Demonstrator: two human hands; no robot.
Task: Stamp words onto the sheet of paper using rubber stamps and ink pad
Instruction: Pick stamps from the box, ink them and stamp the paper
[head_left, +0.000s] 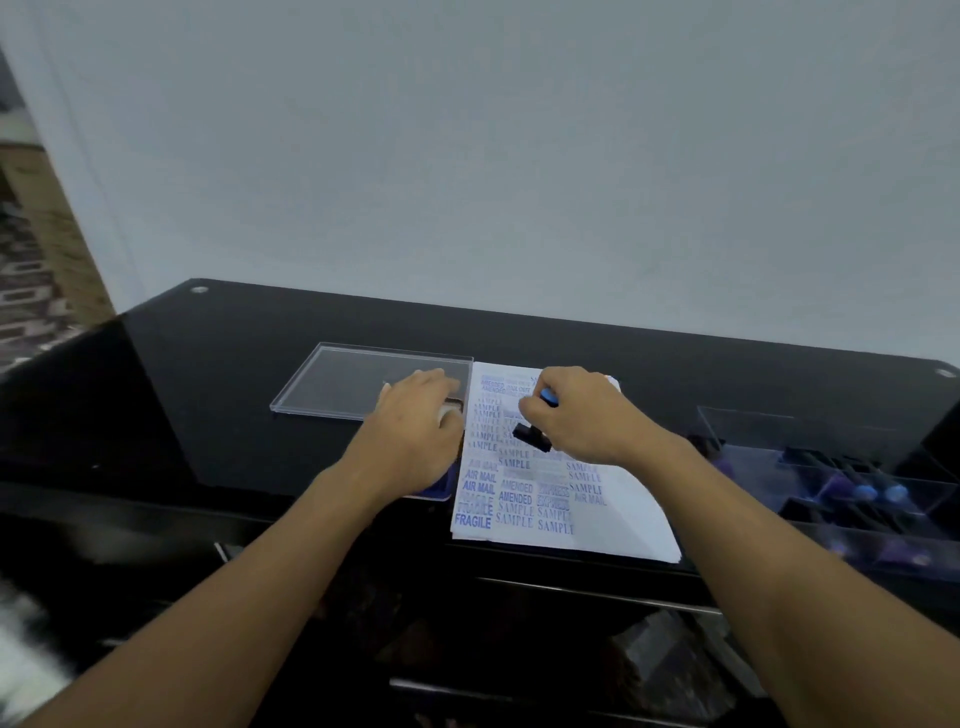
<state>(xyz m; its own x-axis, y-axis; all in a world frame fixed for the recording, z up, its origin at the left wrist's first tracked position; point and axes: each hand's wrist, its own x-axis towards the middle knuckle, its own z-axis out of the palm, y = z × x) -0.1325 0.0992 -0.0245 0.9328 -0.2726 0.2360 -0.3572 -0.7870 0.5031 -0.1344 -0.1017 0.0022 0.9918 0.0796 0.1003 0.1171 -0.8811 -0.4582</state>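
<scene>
Stamping well along: paper (623, 525) mostly filled with blue words, right margin bare. Right hand (582, 415) pinches stamp (532, 436), low over paper's middle, contact unclear. Left hand (410, 431) lies flat on pad (436, 488) beside paper.

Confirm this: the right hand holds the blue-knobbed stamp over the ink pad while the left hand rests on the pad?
Not quite: in the head view the right hand holds the blue-knobbed stamp over the sheet of paper, not the ink pad. The left hand does rest on the pad.
</scene>
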